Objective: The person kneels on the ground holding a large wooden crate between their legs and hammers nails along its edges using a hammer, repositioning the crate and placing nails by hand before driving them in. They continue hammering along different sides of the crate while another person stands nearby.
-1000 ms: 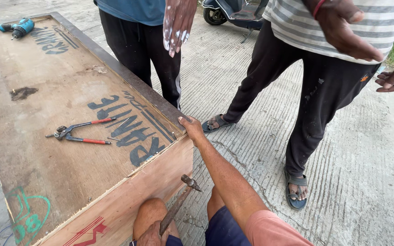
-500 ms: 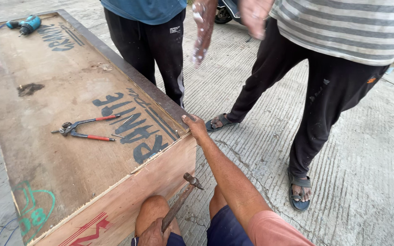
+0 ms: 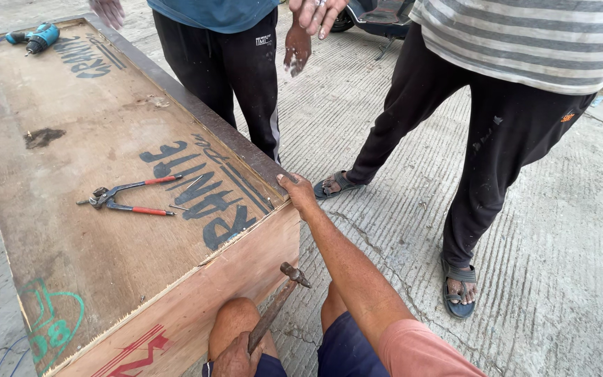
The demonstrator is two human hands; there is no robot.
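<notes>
Your left hand (image 3: 235, 357) is closed around the wooden handle of a small steel-headed hammer (image 3: 278, 298), low by your knee. The head sits raised just off the pale plywood side of the large wooden crate (image 3: 106, 230), not touching it. Your right hand (image 3: 297, 193) lies open and flat on the crate's top corner, fingers over the edge, holding nothing and bracing the box.

This looks like the striking step on the crate's near side panel, with the hammer poised between blows. I cannot make out a nail under the head, so check your target first. The next move seems to call for a short, square swing towards the panel just ahead of your left grip, with the right hand kept above and clear of the strike line.

Beyond your right grip, red-handled metal pincers (image 3: 128, 197) lie on the lid. Two other people stand close on the concrete floor (image 3: 560, 230), their sandalled feet near your swing.
</notes>
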